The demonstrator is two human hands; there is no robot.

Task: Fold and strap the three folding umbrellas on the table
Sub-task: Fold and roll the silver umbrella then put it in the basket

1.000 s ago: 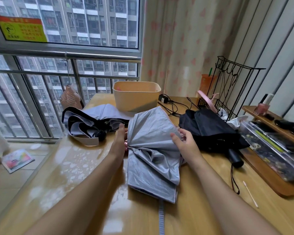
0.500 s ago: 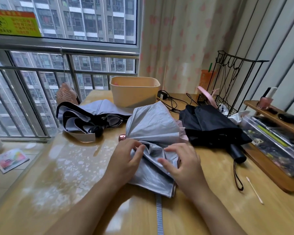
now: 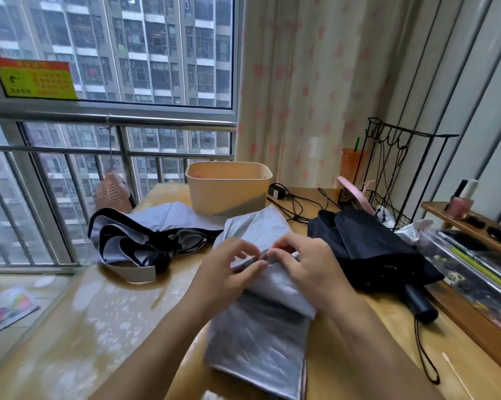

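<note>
Now the hands have closed in! A second ago they sat apart at either edge of the grey umbrella (image 3: 258, 336). Now the left hand (image 3: 226, 272) and the right hand (image 3: 310, 269) meet over its middle, straight in front of the tub (image 3: 229, 189). Each hand has its fingers curled, thumb against fingertips, nipping a pleat of the grey cloth; neither holds anything else. The cloth on the side towards the tub has been drawn across into a thicker fold, and the near end lies flat.

By my reading the pleats are being gathered one by one. This first umbrella looks only partly folded, and nothing is wrapped round it yet.

The other two wait. The lilac umbrella (image 3: 145, 241), black on its inner side, sprawls loose to the left of the tub. The black umbrella (image 3: 367, 249) lies heaped to the right of the tub, its handle and wrist cord pointing away from it. Both look unstrapped, so most of the job seems to lie ahead.

The table (image 3: 84, 327) is glossy yellow wood, throwing back pale window light. Behind the tub are the steel railing (image 3: 99, 119) and grey tower blocks through the glass. A curtain (image 3: 301, 82) with pink spots hangs behind and to the right of the tub. Cables (image 3: 295, 200) and a black wire rack (image 3: 402, 174) crowd its right side.
</note>
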